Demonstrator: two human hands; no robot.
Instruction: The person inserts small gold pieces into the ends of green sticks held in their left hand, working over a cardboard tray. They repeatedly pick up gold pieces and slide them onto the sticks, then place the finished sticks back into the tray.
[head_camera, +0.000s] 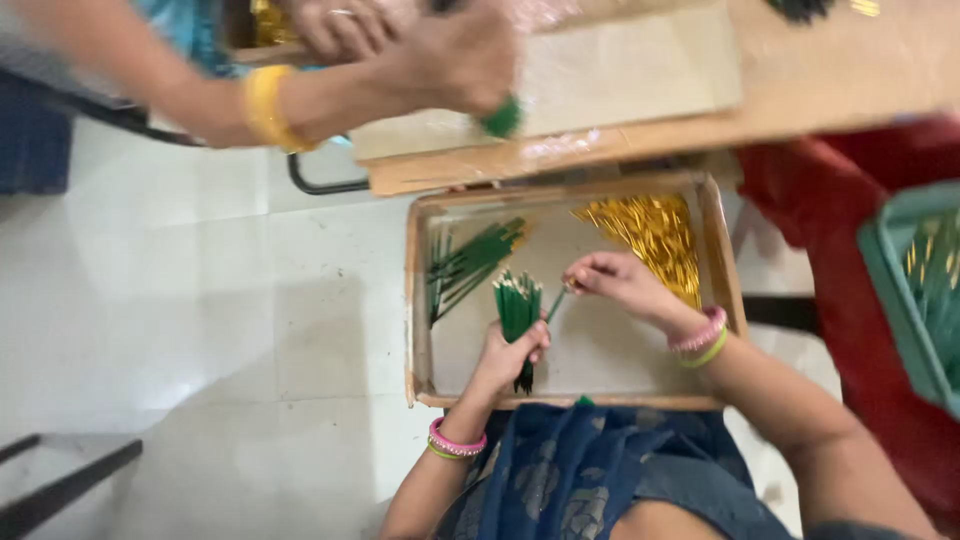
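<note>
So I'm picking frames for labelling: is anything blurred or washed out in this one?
Head view: the co-worker's hands at top are motion-smeared; the left hand gripping the green stick bundle and the right hand are fairly sharp; the white floor reflects soft glare; the gold pile glints.

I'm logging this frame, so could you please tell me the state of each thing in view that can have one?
Left hand: closed around the bundle.
Bundle of green sticks: upright, gripped low.
Right hand: pinching a single stick beside the bundle.
Tray: on the lap, open, partly filled.
Loose green sticks: lying in the tray's far left.
Gold pieces: heaped in the far right corner.
Co-worker's hand: blurred, holding something green.
</note>
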